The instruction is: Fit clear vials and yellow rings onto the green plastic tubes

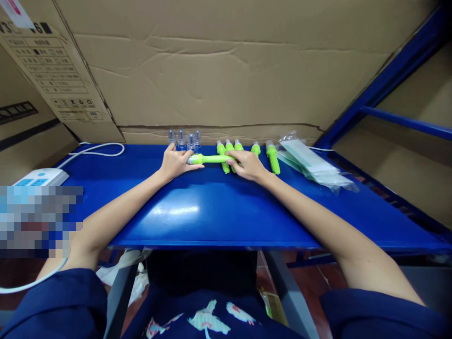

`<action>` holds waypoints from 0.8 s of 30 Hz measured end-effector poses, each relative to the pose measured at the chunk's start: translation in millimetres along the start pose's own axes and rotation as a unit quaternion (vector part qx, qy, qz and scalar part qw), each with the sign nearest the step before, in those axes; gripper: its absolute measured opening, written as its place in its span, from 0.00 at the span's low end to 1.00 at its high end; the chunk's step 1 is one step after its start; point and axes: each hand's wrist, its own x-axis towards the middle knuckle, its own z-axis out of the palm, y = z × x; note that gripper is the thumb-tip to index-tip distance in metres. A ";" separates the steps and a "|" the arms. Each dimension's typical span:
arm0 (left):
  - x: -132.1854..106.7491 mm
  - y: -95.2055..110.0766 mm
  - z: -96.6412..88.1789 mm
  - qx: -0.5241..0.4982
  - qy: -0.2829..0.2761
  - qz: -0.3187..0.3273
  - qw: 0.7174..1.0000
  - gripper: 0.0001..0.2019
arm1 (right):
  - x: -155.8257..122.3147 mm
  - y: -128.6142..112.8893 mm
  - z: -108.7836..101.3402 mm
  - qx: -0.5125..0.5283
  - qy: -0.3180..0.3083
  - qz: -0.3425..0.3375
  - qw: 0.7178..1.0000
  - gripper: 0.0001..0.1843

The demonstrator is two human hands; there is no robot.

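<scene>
A lime-green pen-shaped device (pixel 213 159) with a clear end is held level above the blue table. The fingers of my left hand (pixel 174 162) are closed round its clear end, and my right hand (pixel 247 164) grips the opposite end. Just behind my left hand stand several clear plastic caps (pixel 181 137). Several similar green devices (pixel 221 149) lie beside and partly behind my right hand, their clear tips pointing away from me. Farther right are a green device (pixel 256 149) on its own and a thicker-looking one (pixel 272 159).
Plastic-wrapped flat packs (pixel 312 162) lie at the right on the blue table (pixel 212 212). A white power strip (pixel 42 178) with a cable (pixel 95 149) is at the left. Cardboard (pixel 229 70) walls the back, and a blue metal frame (pixel 381 77) rises at the right.
</scene>
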 end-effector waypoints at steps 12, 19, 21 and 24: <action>5.8 4.8 -13.1 -0.008 -0.026 -0.018 0.999 0.34 | 1.0 1.7 7.6 0.123 0.029 0.054 0.991 0.23; 5.9 8.5 -15.6 -0.013 -0.017 -0.053 0.998 0.34 | -0.7 2.3 7.1 -0.031 0.059 -0.037 0.997 0.28; 5.2 8.4 -14.7 -0.017 -0.021 -0.069 0.997 0.34 | -0.2 2.0 4.4 -0.059 0.072 -0.051 0.994 0.28; 4.5 9.0 -14.3 -0.013 -0.032 -0.086 0.996 0.35 | 0.3 2.7 1.0 -0.088 0.086 -0.058 0.991 0.28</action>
